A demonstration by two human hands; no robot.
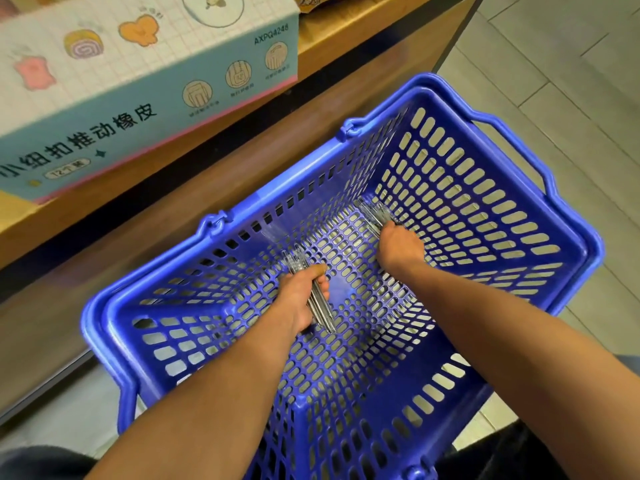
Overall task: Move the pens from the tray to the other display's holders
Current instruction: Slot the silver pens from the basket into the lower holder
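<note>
Both my arms reach down into a blue perforated plastic basket (571, 258) that stands on the floor. My left hand (301, 299) grips a bundle of clear pens (320, 306) near the basket's bottom; their ends stick out above and below my fist. My right hand (398, 247) grips a second bundle of clear pens (372, 213) in the far corner of the bottom, with the pens pointing away from me. No display holders are in view.
A wooden shelf (332, 39) runs along the left, just beyond the basket. On it lies a large pastel eraser box (138, 81) with printed characters. Grey tiled floor (571, 81) spreads to the right. The basket's handles (519, 150) are folded down outside.
</note>
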